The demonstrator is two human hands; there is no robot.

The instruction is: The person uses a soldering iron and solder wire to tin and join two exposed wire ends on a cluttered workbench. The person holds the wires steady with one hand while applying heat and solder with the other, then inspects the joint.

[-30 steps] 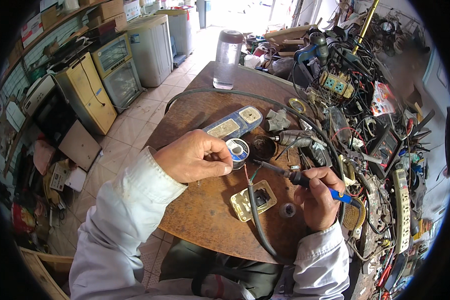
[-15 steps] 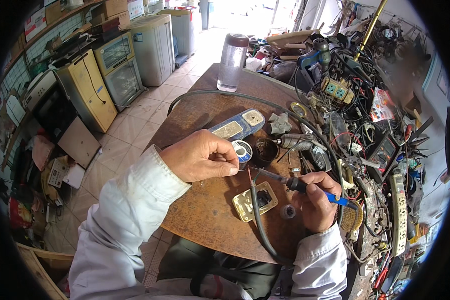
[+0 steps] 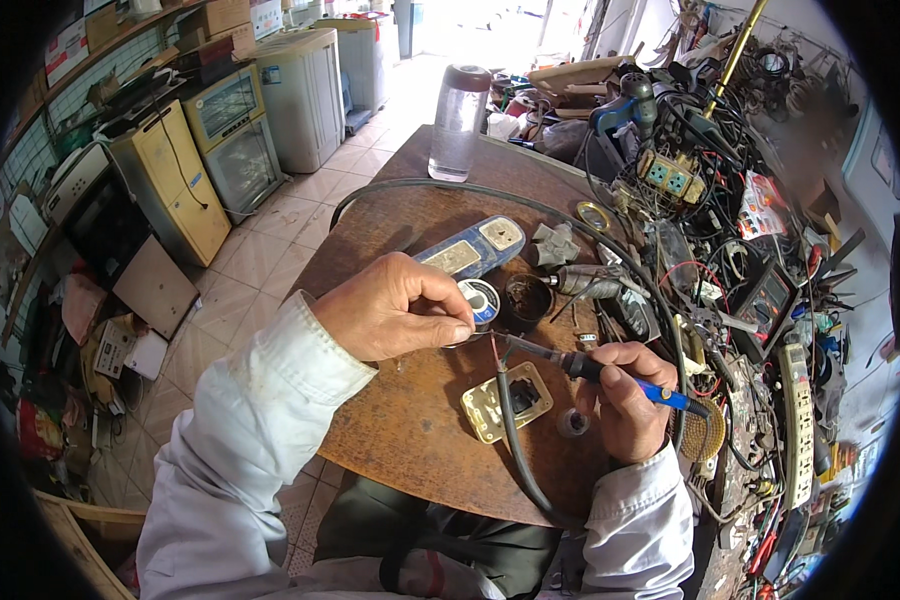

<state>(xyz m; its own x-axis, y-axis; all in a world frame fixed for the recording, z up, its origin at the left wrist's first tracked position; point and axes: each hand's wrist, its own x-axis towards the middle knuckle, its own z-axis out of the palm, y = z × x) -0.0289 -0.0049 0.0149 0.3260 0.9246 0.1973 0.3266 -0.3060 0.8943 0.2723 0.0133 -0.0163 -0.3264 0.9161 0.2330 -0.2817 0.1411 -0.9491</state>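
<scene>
My right hand (image 3: 632, 405) grips a soldering iron (image 3: 582, 367) by its blue and black handle. The iron's tip points left, at the stripped wire ends (image 3: 496, 352) of a thick black cable (image 3: 519, 445); whether it touches them is too small to tell. Opposite, the thumb and forefinger of my left hand (image 3: 395, 312) pinch a thin strand of solder wire beside those ends. Just behind the fingertips lies a solder spool (image 3: 482, 299) with a blue and white label, partly covered by the hand. Below, an opened cream plastic housing (image 3: 483, 409) lies beside the cable.
A dark round tin (image 3: 526, 302), a blue power strip (image 3: 470, 250) and a small clear jar (image 3: 573, 423) sit on the wooden table (image 3: 400, 440). A water bottle (image 3: 459, 130) stands at its far end. Tangled cables and tools (image 3: 710, 250) heap along the right.
Both hands hold nearly the same pose. The iron's tip and the solder strand stay close to the wire ends; the whole view has shifted slightly.
</scene>
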